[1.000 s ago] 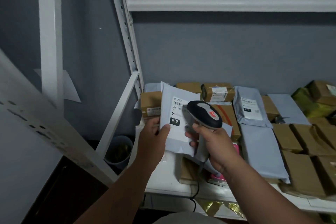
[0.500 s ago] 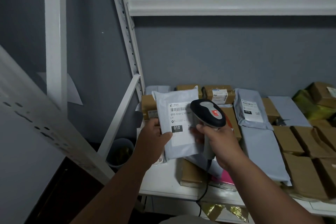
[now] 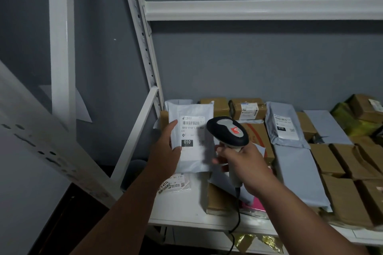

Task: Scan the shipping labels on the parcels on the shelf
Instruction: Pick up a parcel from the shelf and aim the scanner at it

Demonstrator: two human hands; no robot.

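Above the white shelf [image 3: 186, 209], against a grey wall [image 3: 248, 64], the left hand [image 3: 165, 151] grips a grey parcel [image 3: 191, 141]; the right hand [image 3: 242, 163] grips the scanner [image 3: 228, 132], apparently facing its label [image 3: 191, 130].

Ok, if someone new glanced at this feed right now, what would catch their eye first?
Probably the grey mailer held up at centre by the left hand, its white label with a barcode and a black "010" block facing the camera. Just right of it, the right hand grips a corded black-and-grey scanner with a red sticker. Behind them, brown boxes and more mailers cover the white shelf.
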